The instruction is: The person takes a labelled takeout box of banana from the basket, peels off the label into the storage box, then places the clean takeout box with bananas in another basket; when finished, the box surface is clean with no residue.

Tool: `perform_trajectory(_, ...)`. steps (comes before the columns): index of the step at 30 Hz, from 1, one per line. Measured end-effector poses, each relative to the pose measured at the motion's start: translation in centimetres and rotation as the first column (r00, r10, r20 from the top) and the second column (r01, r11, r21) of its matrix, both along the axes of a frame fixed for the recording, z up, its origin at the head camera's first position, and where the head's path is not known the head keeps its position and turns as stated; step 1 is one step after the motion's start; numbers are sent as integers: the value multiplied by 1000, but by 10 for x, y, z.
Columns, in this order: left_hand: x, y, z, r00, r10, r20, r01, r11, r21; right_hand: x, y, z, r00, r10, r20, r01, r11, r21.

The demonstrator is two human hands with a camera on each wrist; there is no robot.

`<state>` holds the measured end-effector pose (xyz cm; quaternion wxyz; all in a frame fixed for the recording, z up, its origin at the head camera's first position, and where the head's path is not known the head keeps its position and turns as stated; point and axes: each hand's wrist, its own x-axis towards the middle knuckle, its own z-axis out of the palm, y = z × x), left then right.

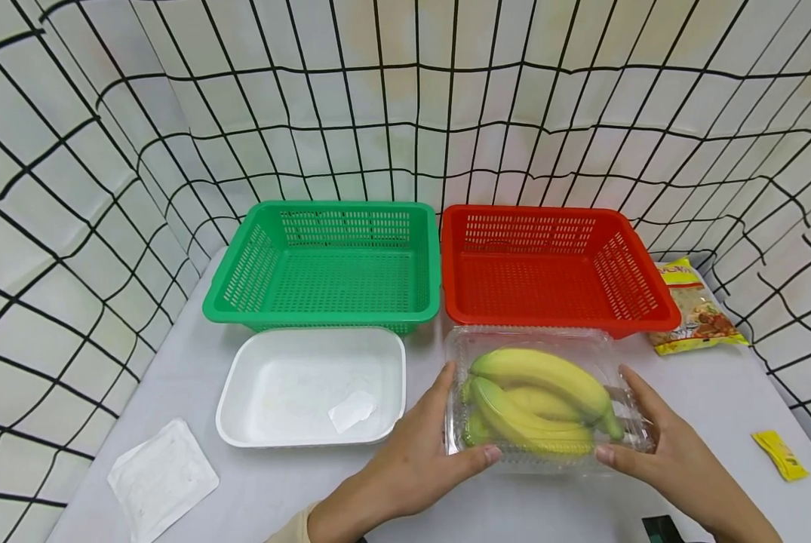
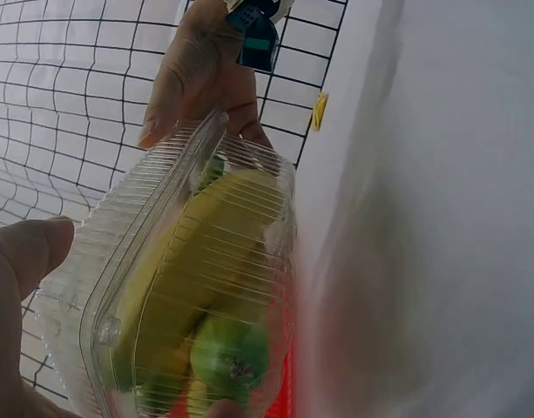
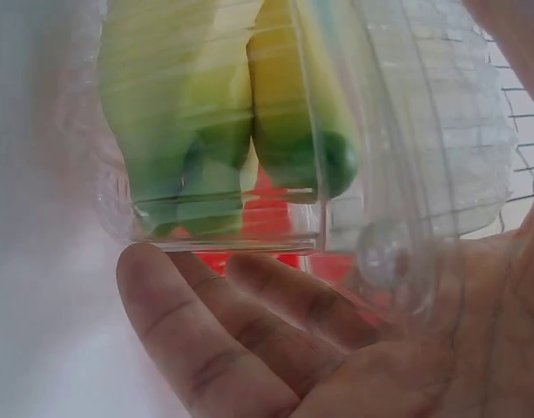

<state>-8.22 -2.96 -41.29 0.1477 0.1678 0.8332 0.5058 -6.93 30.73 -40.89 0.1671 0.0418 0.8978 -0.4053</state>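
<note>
A clear plastic clamshell box (image 1: 462, 343) with ridged sides holds yellow bananas (image 1: 548, 407), greenish at their ends. My left hand (image 1: 419, 445) grips the box's left side, thumb at the near edge. On the opposite side, my right hand (image 1: 663, 441) holds it with the thumb at the near right corner. Through the plastic in the left wrist view, a rounded green end (image 2: 230, 353) shows among the bananas. In the right wrist view, the fingers (image 3: 284, 305) of my right hand lie curled along the box. Its lid looks closed.
Behind stand a green basket (image 1: 228, 305) and a red basket (image 1: 459, 313). A white tray (image 1: 276, 392) is left of the box, a white square packet (image 1: 164, 479) farther left. To the right lie a snack bag (image 1: 697, 309) and a small yellow packet (image 1: 781, 455). Black wire mesh (image 1: 415, 124) surrounds the table.
</note>
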Motion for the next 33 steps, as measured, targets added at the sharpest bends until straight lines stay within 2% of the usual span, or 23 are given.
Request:
perform_trajectory(8,1,-13,24,999,27,-33,-29,998,-50,0,-11,21,997,1,-74,-5,999,-50)
perform_trajectory(14,-7,-25,41,997,56,-56,-58,998,-39,-11,-26,38,984,14,-178,-32,995,-99)
perform_trajectory(24,-33,-53,64,996,81,-33,-82,996,-21,-42,-56,62,952,83,-296,-124,984,-125)
perform_trajectory(28,-46,-68,74,996,73,-43,-74,997,-27,-58,-70,67,946,93,-310,-135,984,-119)
perform_trajectory(33,-60,-88,82,996,67,-64,-72,994,-85,-77,-89,74,950,97,-296,-141,981,-132)
